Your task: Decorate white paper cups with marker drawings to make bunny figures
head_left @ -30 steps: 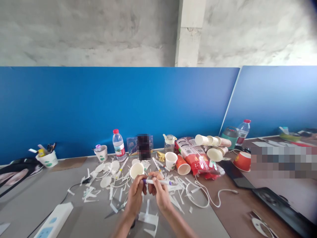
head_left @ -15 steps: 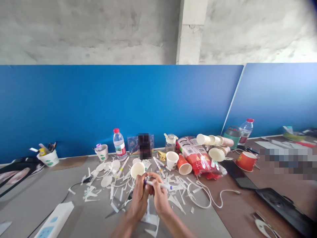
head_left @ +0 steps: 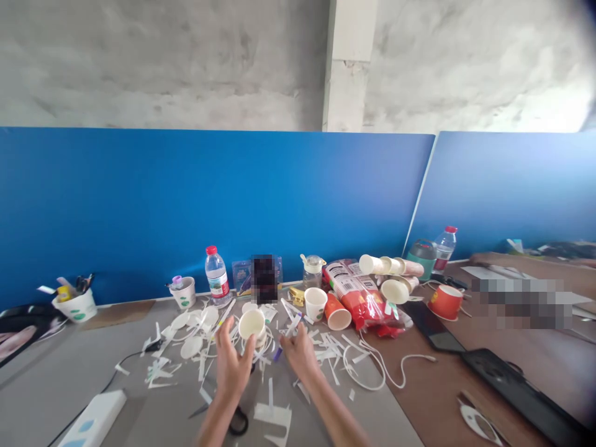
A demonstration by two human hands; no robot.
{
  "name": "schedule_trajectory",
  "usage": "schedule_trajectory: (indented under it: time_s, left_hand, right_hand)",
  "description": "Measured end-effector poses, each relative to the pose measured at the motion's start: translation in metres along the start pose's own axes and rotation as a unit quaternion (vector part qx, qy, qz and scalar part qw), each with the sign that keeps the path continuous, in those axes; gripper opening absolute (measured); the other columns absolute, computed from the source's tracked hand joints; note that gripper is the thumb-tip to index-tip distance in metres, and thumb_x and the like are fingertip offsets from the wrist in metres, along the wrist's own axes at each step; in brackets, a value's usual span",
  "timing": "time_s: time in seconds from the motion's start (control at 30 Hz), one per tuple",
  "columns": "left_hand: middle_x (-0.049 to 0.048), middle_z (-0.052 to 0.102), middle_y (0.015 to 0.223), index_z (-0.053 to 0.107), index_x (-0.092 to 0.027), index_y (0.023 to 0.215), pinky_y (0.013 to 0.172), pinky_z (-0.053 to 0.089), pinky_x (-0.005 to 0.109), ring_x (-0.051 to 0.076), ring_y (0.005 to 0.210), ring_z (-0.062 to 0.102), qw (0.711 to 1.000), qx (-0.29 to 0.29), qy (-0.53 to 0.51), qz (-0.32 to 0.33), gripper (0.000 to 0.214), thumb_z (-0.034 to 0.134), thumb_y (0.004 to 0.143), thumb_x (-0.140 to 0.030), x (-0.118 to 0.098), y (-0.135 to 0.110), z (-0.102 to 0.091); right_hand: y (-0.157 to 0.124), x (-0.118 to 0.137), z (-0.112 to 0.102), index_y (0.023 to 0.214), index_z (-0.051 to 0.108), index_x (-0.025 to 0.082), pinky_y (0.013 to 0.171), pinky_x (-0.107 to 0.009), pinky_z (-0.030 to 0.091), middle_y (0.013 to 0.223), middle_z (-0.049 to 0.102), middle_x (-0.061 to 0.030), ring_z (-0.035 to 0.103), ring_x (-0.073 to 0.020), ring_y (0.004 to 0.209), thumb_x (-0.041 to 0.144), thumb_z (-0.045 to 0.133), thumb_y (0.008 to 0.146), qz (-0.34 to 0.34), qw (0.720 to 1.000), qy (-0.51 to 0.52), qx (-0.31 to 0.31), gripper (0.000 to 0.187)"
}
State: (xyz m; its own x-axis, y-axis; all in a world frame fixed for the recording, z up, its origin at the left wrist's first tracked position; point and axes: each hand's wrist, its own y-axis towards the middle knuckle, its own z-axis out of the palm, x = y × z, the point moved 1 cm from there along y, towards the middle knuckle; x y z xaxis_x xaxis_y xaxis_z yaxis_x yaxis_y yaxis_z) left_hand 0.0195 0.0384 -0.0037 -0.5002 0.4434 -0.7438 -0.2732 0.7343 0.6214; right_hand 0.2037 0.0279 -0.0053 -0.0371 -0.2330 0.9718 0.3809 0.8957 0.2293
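My left hand is open, thumb and fingers spread at the near left side of a white paper cup; whether it touches the cup I cannot tell. A white marker with purple ends is held in my closed right hand, to the right of that cup. Paper strips lie scattered around both hands. Partly hidden under my left forearm is a pair of scissors with black handles. A cut piece of white paper lies between my forearms.
Behind are a water bottle, a glass jar, another white cup, an orange cup and a red package. A power strip lies front left. A white cable curls at right.
My hands have moved apart. The left one has let go of the marker and opened beside the white cup; the right one keeps the marker, now tilted more upright.
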Motion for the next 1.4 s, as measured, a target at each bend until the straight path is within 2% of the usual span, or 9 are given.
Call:
schedule_trajectory:
  time_s: [0.13,0.3,0.4,0.57,0.77,0.93,1.17,1.27,1.4]
  left_hand:
    - [0.0260,0.059,0.148,0.051,-0.018,0.143,0.116,0.046,0.067,0.045,0.143,0.056,0.999,0.048,0.006,-0.010,0.071,0.065,0.088,-0.061,0.018,-0.003,0.011]
    - [0.0317,0.056,0.153,0.046,-0.013,0.149,0.118,0.043,0.069,0.049,0.146,0.053,0.996,0.080,0.006,-0.046,0.088,0.066,0.084,-0.068,0.031,-0.007,0.019]
    - [0.0310,0.054,0.157,0.044,-0.013,0.153,0.119,0.045,0.067,0.049,0.148,0.052,0.995,0.088,-0.003,-0.049,0.097,0.070,0.081,-0.072,0.037,-0.007,0.022]
    - [0.0263,0.062,0.152,0.043,-0.017,0.156,0.117,0.047,0.065,0.047,0.147,0.054,0.995,0.094,-0.006,-0.046,0.092,0.069,0.083,-0.067,0.051,-0.008,0.027]
    - [0.0310,0.059,0.153,0.044,-0.011,0.153,0.114,0.051,0.063,0.047,0.141,0.061,0.994,0.094,0.024,-0.054,0.091,0.066,0.083,-0.064,0.062,-0.008,0.033]
    - [0.0276,0.070,0.139,0.050,-0.014,0.145,0.105,0.057,0.063,0.046,0.130,0.068,0.995,0.085,0.014,-0.058,0.080,0.067,0.082,-0.059,0.060,-0.005,0.035]
    - [0.0238,0.072,0.131,0.059,-0.015,0.135,0.109,0.054,0.065,0.045,0.129,0.067,0.994,0.065,-0.012,-0.083,0.072,0.065,0.080,-0.062,0.037,0.001,0.026]
    - [0.0189,0.075,0.128,0.060,-0.019,0.135,0.110,0.055,0.060,0.042,0.128,0.069,0.993,0.062,-0.056,-0.088,0.068,0.068,0.082,-0.060,0.026,0.001,0.021]
    - [0.0138,0.078,0.119,0.052,-0.021,0.144,0.097,0.064,0.053,0.035,0.108,0.079,0.974,0.091,-0.154,-0.140,0.069,0.068,0.087,-0.057,0.019,-0.002,0.019]
  right_hand:
    - [-0.007,-0.018,0.006,0.110,0.074,0.017,0.048,-0.031,0.042,0.048,0.061,0.0044,0.056,-0.0211,0.045,0.042,0.069,0.082,-0.048,0.995,-0.084,-0.001,0.038]
    - [-0.004,-0.032,0.001,0.100,0.080,0.021,0.076,-0.044,0.057,0.087,0.079,-0.0121,0.072,-0.0305,0.081,0.032,0.062,0.091,-0.155,0.968,-0.189,-0.047,0.023]
    - [0.001,-0.034,-0.008,0.097,0.081,0.023,0.088,-0.050,0.055,0.099,0.078,-0.0139,0.070,-0.0346,0.097,0.021,0.066,0.087,-0.195,0.947,-0.240,-0.082,0.018]
    - [0.006,-0.036,-0.015,0.107,0.081,0.023,0.097,-0.056,0.050,0.117,0.076,-0.0161,0.068,-0.0375,0.107,0.006,0.064,0.079,-0.230,0.901,-0.343,-0.131,0.037]
    - [0.003,-0.033,-0.010,0.110,0.082,0.023,0.111,-0.057,0.046,0.132,0.074,-0.0145,0.064,-0.0389,0.128,0.005,0.061,0.080,-0.188,0.870,-0.444,-0.104,0.041]
    - [0.001,-0.043,-0.003,0.115,0.080,0.027,0.113,-0.061,0.044,0.133,0.075,-0.0130,0.062,-0.0385,0.131,0.005,0.063,0.076,-0.216,0.863,-0.451,-0.070,0.048]
    - [0.000,-0.050,0.000,0.118,0.075,0.024,0.111,-0.059,0.044,0.120,0.078,-0.0124,0.064,-0.0369,0.127,0.004,0.060,0.076,-0.264,0.871,-0.411,-0.061,0.048]
    - [-0.001,-0.049,0.001,0.119,0.073,0.022,0.108,-0.056,0.047,0.114,0.078,-0.0128,0.067,-0.0344,0.119,0.004,0.058,0.079,-0.288,0.871,-0.392,-0.071,0.046]
    - [-0.001,-0.050,0.001,0.119,0.073,0.022,0.105,-0.053,0.050,0.113,0.077,-0.0119,0.068,-0.0323,0.116,0.005,0.056,0.082,-0.310,0.872,-0.372,-0.078,0.044]
